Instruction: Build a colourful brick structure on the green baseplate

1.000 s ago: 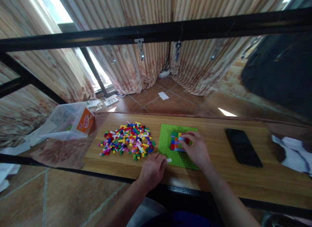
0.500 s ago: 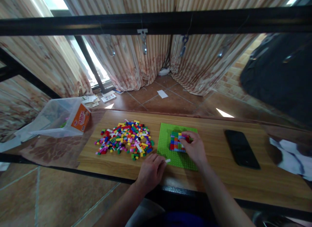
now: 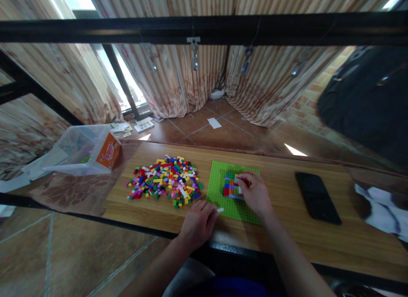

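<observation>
Bricks on a baseplate, viewed from above. Near the centre of the frame, slightly right and below, a multicoloured brick block [image 3: 230, 186] sits on a green baseplate [image 3: 236, 211], which lies on the wooden table [image 3: 282, 199]. The right hand [image 3: 255, 194] reaches over the block's right side with thumb and fingers drawn together; whether a brick lies between them cannot be told, since the hand hides that part. The left hand [image 3: 198, 222], at lower centre, pinches a small white brick [image 3: 220, 210] over the baseplate's lower left corner.

Several faults are possible. Pressure applied off the stud lines could seat a brick askew or loosen its neighbours, the more readily because the fingers mask the contact. A sideways push might turn the baseplate, as neither hand appears to brace it. The white brick, held by one end, could slip if the pinch relaxed and, so near the front edge, might drop off the table. The loose brick pile [image 3: 172, 178], left of the baseplate, lies close to the left hand; a careless sweep could scatter pieces onto the baseplate.
</observation>
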### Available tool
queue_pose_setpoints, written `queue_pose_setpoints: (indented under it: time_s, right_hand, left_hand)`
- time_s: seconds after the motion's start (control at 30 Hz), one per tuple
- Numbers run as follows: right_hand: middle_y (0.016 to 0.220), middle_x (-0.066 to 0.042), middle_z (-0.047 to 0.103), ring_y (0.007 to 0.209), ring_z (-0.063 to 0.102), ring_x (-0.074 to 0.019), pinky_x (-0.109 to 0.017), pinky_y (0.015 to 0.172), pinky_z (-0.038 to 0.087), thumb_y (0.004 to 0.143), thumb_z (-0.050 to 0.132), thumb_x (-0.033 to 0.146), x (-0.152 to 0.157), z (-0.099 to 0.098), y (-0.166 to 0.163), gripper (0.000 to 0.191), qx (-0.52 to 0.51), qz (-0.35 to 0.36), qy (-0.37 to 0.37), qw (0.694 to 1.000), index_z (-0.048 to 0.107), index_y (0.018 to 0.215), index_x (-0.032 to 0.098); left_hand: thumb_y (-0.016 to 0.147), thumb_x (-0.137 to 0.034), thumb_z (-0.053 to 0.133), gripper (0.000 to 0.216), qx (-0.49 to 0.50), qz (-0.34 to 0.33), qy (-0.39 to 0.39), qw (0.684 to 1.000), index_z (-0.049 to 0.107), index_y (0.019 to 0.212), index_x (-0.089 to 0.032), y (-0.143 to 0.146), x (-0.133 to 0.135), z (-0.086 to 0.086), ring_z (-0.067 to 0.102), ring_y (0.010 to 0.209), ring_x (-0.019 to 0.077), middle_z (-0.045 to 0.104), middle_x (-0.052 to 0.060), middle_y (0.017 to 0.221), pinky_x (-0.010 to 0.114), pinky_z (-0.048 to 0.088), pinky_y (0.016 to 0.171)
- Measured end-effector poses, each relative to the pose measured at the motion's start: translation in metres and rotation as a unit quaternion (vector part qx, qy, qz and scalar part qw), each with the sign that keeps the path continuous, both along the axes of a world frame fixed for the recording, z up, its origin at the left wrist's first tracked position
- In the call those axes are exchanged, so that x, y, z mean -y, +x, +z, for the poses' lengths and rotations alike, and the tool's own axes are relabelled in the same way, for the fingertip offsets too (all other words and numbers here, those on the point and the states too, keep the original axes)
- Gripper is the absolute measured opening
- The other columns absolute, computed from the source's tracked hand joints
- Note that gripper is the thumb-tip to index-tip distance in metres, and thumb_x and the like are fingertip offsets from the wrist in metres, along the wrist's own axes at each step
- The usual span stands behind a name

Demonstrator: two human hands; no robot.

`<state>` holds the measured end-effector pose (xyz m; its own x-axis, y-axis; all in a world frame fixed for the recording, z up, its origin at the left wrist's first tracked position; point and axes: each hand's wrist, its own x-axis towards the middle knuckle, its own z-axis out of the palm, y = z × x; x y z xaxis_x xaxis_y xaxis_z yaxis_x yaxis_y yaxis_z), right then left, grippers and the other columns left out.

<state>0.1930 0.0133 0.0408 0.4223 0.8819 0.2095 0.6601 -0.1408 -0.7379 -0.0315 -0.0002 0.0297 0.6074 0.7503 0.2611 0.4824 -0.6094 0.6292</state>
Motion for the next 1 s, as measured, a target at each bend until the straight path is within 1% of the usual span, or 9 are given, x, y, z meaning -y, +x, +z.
queue_pose_setpoints:
  time_s: [0.2, 0.3, 0.43, 0.5, 0.63, 0.7, 0.83, 1.0]
  right_hand:
    - [0.108, -0.010, 0.063, 0.103, 0.058, -0.0236, -0.044, 0.097, 0.043, 0.080, 0.055, 0.040, -0.001, 0.001, 0.005, 0.026, 0.002, 0.030, -0.019, 0.999, 0.074, 0.084, 0.022]
    - [0.105, -0.009, 0.065, 0.100, 0.059, -0.0232, -0.043, 0.094, 0.045, 0.079, 0.056, 0.040, -0.001, 0.001, 0.005, 0.025, 0.004, 0.011, -0.009, 1.000, 0.073, 0.080, 0.023]
    - [0.097, -0.007, 0.068, 0.092, 0.061, -0.0216, -0.039, 0.087, 0.048, 0.077, 0.058, 0.041, -0.003, 0.002, 0.003, 0.023, -0.033, -0.015, 0.003, 0.999, 0.071, 0.077, 0.022]
    - [0.094, -0.007, 0.069, 0.088, 0.063, -0.0216, -0.038, 0.085, 0.049, 0.074, 0.061, 0.042, -0.005, 0.001, 0.003, 0.025, -0.063, -0.035, -0.011, 0.997, 0.071, 0.081, 0.020]
    - [0.094, -0.008, 0.071, 0.083, 0.065, -0.0212, -0.038, 0.081, 0.050, 0.069, 0.065, 0.043, -0.008, -0.003, 0.006, 0.038, -0.120, -0.067, -0.042, 0.990, 0.070, 0.098, 0.018]
    - [0.093, -0.008, 0.071, 0.081, 0.065, -0.0209, -0.037, 0.080, 0.051, 0.069, 0.066, 0.044, -0.008, -0.005, 0.006, 0.039, -0.130, -0.061, -0.043, 0.989, 0.070, 0.097, 0.017]
    - [0.090, -0.007, 0.072, 0.079, 0.064, -0.0198, -0.036, 0.078, 0.051, 0.069, 0.065, 0.043, -0.010, -0.008, 0.007, 0.034, -0.120, -0.051, -0.035, 0.991, 0.071, 0.091, 0.017]
    - [0.087, -0.006, 0.072, 0.076, 0.064, -0.0190, -0.035, 0.075, 0.051, 0.068, 0.066, 0.041, -0.015, -0.011, 0.011, 0.033, -0.137, -0.028, -0.037, 0.989, 0.072, 0.091, 0.018]
  left_hand:
    - [0.097, -0.026, 0.044, 0.018, 0.001, -0.003, 0.001, 1.000, 0.058, 0.090, -0.019, 0.000, 0.000, 0.000, 0.058, 0.082, 0.0196, 0.064, 0.006, 0.086, 0.032, 0.045, 0.072]
    - [0.097, -0.026, 0.044, 0.017, -0.001, -0.004, -0.001, 1.000, 0.059, 0.091, -0.019, -0.001, 0.000, 0.001, 0.058, 0.083, 0.0196, 0.064, 0.006, 0.087, 0.032, 0.046, 0.073]
    - [0.097, -0.026, 0.045, 0.016, 0.000, -0.002, -0.001, 1.000, 0.059, 0.092, -0.019, 0.000, 0.000, 0.001, 0.058, 0.083, 0.0199, 0.064, 0.006, 0.087, 0.032, 0.046, 0.072]
    - [0.097, -0.026, 0.045, 0.016, 0.001, -0.004, -0.001, 1.000, 0.058, 0.092, -0.019, 0.000, 0.000, 0.002, 0.058, 0.083, 0.0198, 0.064, 0.006, 0.087, 0.032, 0.046, 0.072]
    - [0.097, -0.025, 0.044, 0.017, 0.002, -0.003, -0.005, 1.000, 0.059, 0.091, -0.019, 0.000, 0.000, 0.001, 0.058, 0.083, 0.0195, 0.064, 0.006, 0.086, 0.032, 0.046, 0.072]
    - [0.097, -0.025, 0.044, 0.016, 0.004, -0.002, -0.007, 1.000, 0.059, 0.092, -0.019, 0.000, 0.000, 0.001, 0.058, 0.083, 0.0193, 0.063, 0.006, 0.087, 0.031, 0.046, 0.071]
    - [0.097, -0.025, 0.044, 0.017, 0.003, -0.003, -0.004, 1.000, 0.059, 0.092, -0.019, 0.000, 0.000, 0.000, 0.058, 0.083, 0.0190, 0.064, 0.006, 0.086, 0.031, 0.046, 0.072]
    - [0.097, -0.025, 0.045, 0.018, 0.000, 0.000, 0.010, 1.000, 0.060, 0.089, -0.019, 0.000, -0.001, -0.001, 0.058, 0.082, 0.0187, 0.064, 0.006, 0.085, 0.031, 0.046, 0.072]
